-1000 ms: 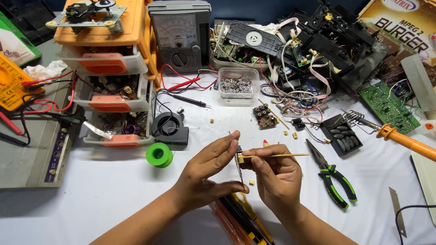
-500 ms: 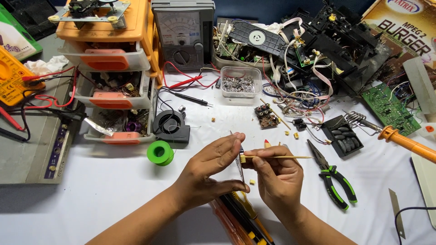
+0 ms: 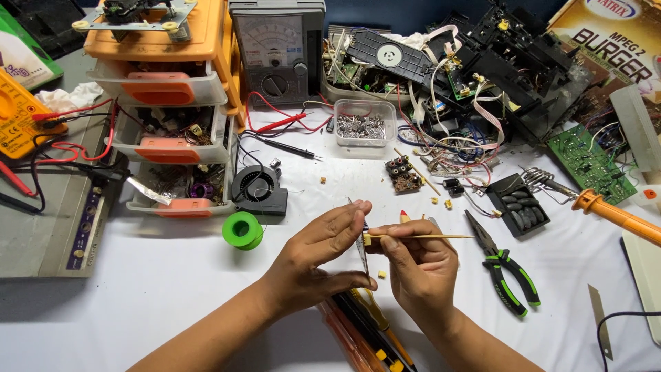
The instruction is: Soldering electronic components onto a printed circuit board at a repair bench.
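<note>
My left hand (image 3: 318,255) pinches a thin metal blade-like strip (image 3: 361,246) upright between thumb and forefinger. My right hand (image 3: 421,265) holds a thin wooden stick (image 3: 427,237) level, its left end against the strip, where a small cream-coloured piece sits. Both hands hover over the white table (image 3: 138,303), close together. Yellow and black tool handles (image 3: 375,324) lie under my wrists.
Green-handled pliers (image 3: 506,269) lie right of my right hand, a green solder spool (image 3: 242,230) and a black fan (image 3: 258,191) to the left. An orange drawer unit (image 3: 169,103), an analogue meter (image 3: 277,52), a soldering iron (image 3: 616,215), circuit boards and wire clutter fill the back.
Both hands have stayed nearly still on the strip and the stick; only the camera view has shifted slightly.
</note>
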